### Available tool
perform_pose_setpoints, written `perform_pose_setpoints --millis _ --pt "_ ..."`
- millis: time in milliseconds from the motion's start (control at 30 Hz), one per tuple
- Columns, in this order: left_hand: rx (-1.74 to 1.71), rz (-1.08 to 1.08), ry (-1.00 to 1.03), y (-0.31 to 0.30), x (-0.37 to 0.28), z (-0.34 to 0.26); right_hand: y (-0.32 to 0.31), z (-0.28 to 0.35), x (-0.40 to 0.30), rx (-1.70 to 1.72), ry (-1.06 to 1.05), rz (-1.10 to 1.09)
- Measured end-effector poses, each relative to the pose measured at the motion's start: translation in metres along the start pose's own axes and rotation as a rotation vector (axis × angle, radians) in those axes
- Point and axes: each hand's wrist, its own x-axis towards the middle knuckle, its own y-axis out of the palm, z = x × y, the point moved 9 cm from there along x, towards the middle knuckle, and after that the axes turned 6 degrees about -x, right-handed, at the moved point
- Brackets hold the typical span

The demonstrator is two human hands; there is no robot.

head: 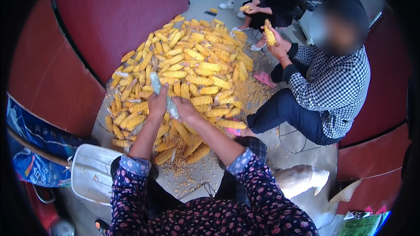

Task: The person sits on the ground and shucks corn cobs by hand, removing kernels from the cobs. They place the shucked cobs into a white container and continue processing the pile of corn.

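Note:
Both my hands are on a pale grey-green corn cob (172, 108), which slants from upper left to lower right above a heap. My left hand (158, 103) grips its middle, with the thumb along the top. Lower down, my right hand (185, 109) holds it near the bottom end. Whether any kernels remain on this cob is hard to tell. Beneath and beyond my hands spreads a large pile of yellow corn ears (200, 68). Loose kernels (183, 177) are scattered over the concrete floor nearer to me.
At right, a seated person in a checked shirt (331, 95) holds a corn ear (270, 36). Farther back, another in black (277, 0) holds one too. A whitish scoop (95, 173) lies at left, a pale animal (300, 178) at right. Reddish panels (124, 13) border the pile.

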Motion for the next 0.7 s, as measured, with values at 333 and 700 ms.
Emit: perform_pose_setpoints --millis 333,700 --pt "-0.057 -0.017 0.069 -0.012 -0.023 -0.028 -0.010 -0.001 -0.001 0.063 0.108 -0.033" --pt "0.000 -0.249 0.217 -0.040 -0.011 -0.035 -0.014 0.075 -0.030 -0.316 -0.669 -0.172"
